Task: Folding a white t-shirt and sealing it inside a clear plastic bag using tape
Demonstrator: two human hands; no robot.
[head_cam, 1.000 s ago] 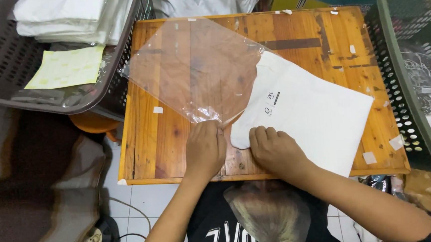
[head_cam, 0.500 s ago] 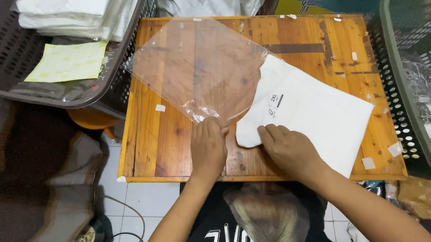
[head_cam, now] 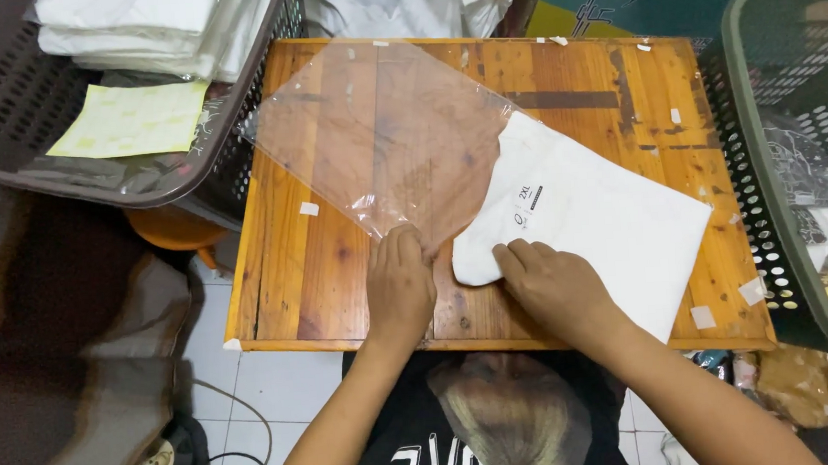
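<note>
A clear plastic bag (head_cam: 384, 139) lies flat on a small wooden table (head_cam: 321, 276), its open corner pointing toward me. My left hand (head_cam: 400, 286) pinches that near corner of the bag. A folded white garment (head_cam: 595, 221) with a small size sticker lies to the right, its near-left end reaching into the bag's mouth. My right hand (head_cam: 554, 291) presses on the garment's near-left corner, fingers curled over the cloth.
A brown basket (head_cam: 36, 165) of folded white clothes and a yellow sheet (head_cam: 129, 121) stands at the left. A green basket (head_cam: 801, 142) stands at the right. More bagged white clothes (head_cam: 400, 3) lie beyond the table. Cables lie on the tiled floor.
The garment has slid left and up, further toward the bag's mouth, with my right hand moving along. My left hand keeps its hold on the bag's corner.
</note>
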